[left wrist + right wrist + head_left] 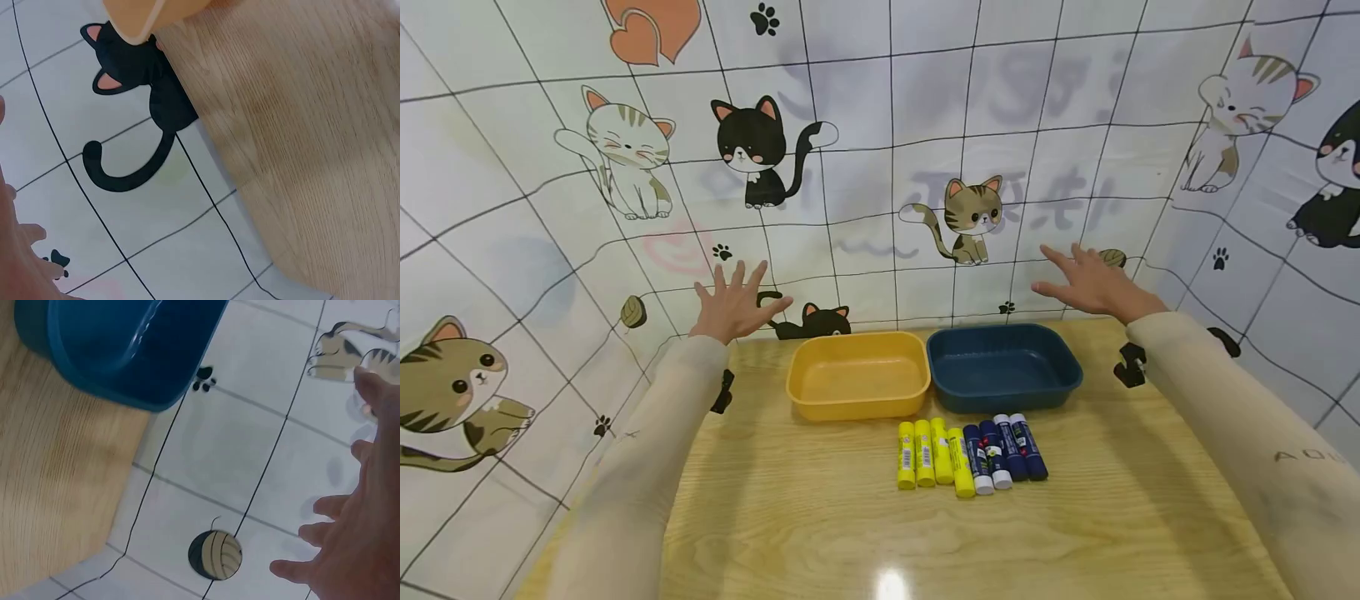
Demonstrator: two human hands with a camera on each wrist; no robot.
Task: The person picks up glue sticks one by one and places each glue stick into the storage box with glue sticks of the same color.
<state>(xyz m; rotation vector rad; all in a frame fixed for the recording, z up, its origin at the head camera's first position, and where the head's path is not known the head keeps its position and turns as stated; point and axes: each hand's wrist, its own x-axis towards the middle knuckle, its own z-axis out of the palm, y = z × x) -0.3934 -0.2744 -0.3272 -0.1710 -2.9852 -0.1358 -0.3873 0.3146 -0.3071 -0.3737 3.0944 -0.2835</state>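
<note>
My left hand (735, 307), fingers spread and holding nothing, is raised left of the yellow tray (859, 410). On the other side, my right hand (1093, 283) is also spread and empty, above and right of the dark blue tray (1007, 400). The two trays stand side by side. In front of them lies a row of glue sticks: several yellow ones (906, 454) at left, several dark blue ones with white ends (1028, 447) at right. The left wrist view shows part of my left hand (22, 250); the right wrist view shows my right hand (359, 519) beside the blue tray (106, 394).
The wooden table (820, 533) reaches back to a white gridded sheet (857, 108) printed with cartoon cats, which also hangs at both sides. A bright reflection shows near the table's front. A dark device is strapped at each wrist.
</note>
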